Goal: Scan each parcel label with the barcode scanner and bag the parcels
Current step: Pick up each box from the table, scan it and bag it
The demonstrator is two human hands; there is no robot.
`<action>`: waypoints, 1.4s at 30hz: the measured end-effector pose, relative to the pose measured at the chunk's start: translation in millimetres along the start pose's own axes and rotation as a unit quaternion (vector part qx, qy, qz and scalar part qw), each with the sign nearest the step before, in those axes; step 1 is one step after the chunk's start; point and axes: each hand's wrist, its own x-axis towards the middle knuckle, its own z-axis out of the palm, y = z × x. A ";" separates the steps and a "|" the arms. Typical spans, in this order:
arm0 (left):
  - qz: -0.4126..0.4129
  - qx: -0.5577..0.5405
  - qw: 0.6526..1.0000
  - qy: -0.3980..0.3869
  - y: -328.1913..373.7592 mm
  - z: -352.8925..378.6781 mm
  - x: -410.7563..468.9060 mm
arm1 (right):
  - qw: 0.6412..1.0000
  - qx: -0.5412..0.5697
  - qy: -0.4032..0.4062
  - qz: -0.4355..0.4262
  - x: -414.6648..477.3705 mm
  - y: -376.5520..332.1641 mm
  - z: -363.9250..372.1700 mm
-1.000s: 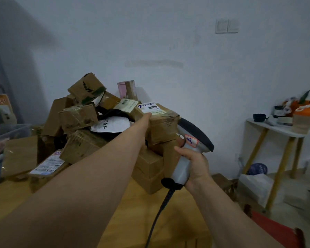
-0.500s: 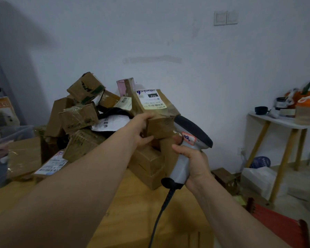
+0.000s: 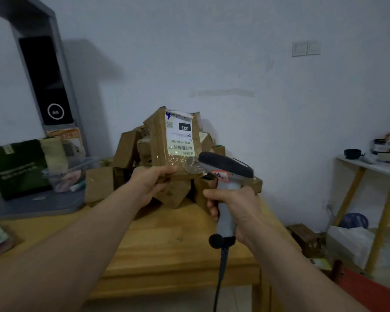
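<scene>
The left hand's thumb lies across the lower front edge of a small brown cardboard parcel, with the other fingers curled under and behind it, gripping it upright above a pile of brown cardboard boxes on the pale wooden table. Its white printed label faces the person, upside down, with the barcode low and uncovered. The right hand's fingers wrap the handle of a grey handheld barcode scanner, whose head sits just beside the parcel's lower right corner, black cable hanging below. Held by one end in one hand, the parcel looks light and stiff. The glossy tape and crinkled film could be slippery, so the bare cardboard edges, clear of the label, seem the best hold.
</scene>
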 end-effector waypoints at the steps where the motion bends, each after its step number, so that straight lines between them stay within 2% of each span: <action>1: 0.004 -0.002 1.000 0.008 1.7 -11.5 -6.1 | 1.000 -0.015 -0.005 0.003 -6.7 1.1 8.4; 14: 0.048 0.032 0.996 0.071 19.7 -120.8 -61.5 | 0.992 -0.102 -0.063 0.023 -60.8 -1.5 92.4; 21: 0.067 0.008 0.995 0.076 21.8 -144.1 -79.5 | 0.990 -0.098 -0.087 0.047 -66.2 0.9 115.3; 37: 0.045 -0.049 0.991 0.118 12.1 -203.0 -86.2 | 0.984 -0.086 -0.143 0.055 -66.4 23.9 153.2; 42: 0.018 -0.065 0.978 0.199 -3.4 -253.2 -117.0 | 0.975 -0.075 -0.172 0.118 -69.3 52.3 174.3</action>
